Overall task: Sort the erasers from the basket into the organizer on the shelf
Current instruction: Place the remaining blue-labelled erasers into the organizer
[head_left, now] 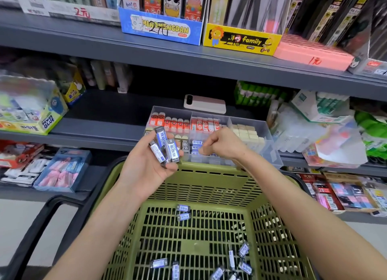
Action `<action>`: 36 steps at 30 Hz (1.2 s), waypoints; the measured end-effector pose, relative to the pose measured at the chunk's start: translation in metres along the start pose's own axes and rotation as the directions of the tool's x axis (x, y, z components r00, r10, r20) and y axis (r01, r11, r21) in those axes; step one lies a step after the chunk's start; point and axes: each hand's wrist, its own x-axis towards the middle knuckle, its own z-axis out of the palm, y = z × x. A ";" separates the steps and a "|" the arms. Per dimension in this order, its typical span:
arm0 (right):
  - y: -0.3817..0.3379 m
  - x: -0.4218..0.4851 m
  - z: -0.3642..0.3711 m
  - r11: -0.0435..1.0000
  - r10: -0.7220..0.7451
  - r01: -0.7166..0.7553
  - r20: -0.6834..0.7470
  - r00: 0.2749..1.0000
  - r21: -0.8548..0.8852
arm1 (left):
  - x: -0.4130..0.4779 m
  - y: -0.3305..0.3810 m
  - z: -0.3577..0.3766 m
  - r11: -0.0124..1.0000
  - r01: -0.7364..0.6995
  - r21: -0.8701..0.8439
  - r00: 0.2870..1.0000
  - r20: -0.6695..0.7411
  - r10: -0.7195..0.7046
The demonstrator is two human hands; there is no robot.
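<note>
Erasers (165,148), glossy rectangular blocks, gripped in left hand (146,168), slatted plastic basket (209,185) below

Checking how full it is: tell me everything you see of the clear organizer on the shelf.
The clear organizer is a see-through plastic tray split into compartments, at the front of the grey shelf, behind the green basket. Red-sleeved erasers line the back, cream blocks the right, blue-labelled erasers the middle. The right hand is over its middle.

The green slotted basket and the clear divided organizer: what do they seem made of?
Green slotted basket: likely moulded plastic, matt, given its even slotted grid. Clear divided organizer: probably slightly frosted transparent plastic; erasers show through its walls.
</note>
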 end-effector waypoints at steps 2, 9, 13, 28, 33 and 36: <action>0.001 0.001 0.003 0.995 -0.006 0.006 -0.002 1.000 -0.098 | 0.000 -0.001 0.000 1.000 0.022 0.010 1.000 0.011 -0.022; -0.015 -0.007 0.001 0.980 -0.193 0.191 -0.025 0.981 -0.061 | 0.001 -0.001 -0.003 0.991 0.083 0.103 0.997 -0.004 -0.083; -0.039 -0.023 0.015 0.903 -0.398 0.388 0.021 0.917 0.184 | 0.001 -0.001 -0.003 0.982 0.126 0.142 0.991 0.028 -0.131; -0.004 0.007 -0.011 0.998 -0.042 0.043 0.027 0.999 -0.055 | -0.004 0.003 -0.011 0.998 0.067 -0.011 0.996 -0.052 -0.068; 0.002 0.010 -0.001 0.997 -0.076 0.076 0.001 0.997 0.034 | -0.004 0.004 -0.009 0.999 0.040 -0.030 0.997 -0.071 -0.042; 0.005 0.009 0.003 0.994 -0.111 0.111 -0.032 0.993 -0.004 | -0.004 0.003 -0.008 0.999 0.026 -0.034 0.996 -0.080 -0.028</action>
